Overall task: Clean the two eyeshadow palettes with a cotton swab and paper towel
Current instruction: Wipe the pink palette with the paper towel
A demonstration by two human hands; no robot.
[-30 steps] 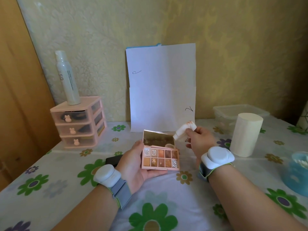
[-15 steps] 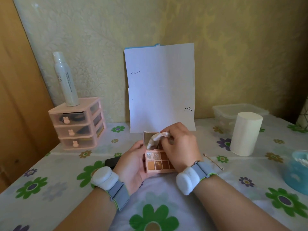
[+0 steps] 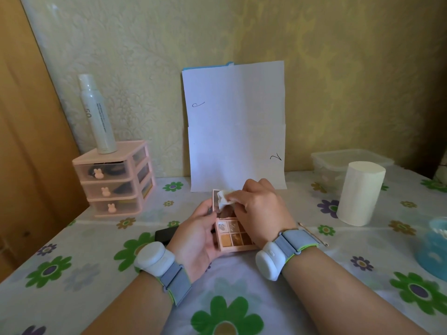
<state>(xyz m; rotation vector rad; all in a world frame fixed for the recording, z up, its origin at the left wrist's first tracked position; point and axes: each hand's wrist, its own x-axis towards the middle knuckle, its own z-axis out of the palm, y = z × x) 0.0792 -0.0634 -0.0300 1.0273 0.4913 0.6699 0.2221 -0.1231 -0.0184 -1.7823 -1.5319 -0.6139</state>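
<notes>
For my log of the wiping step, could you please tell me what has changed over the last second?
The right hand brought the paper towel down and left onto the mirror of the palette, still pinching it. The left hand kept holding the palette; the paper roll and drawers stayed put.

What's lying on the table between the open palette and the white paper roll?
In the head view, a cotton swab lies on the tablecloth between the palette and the paper roll, just past the right hand.
</notes>
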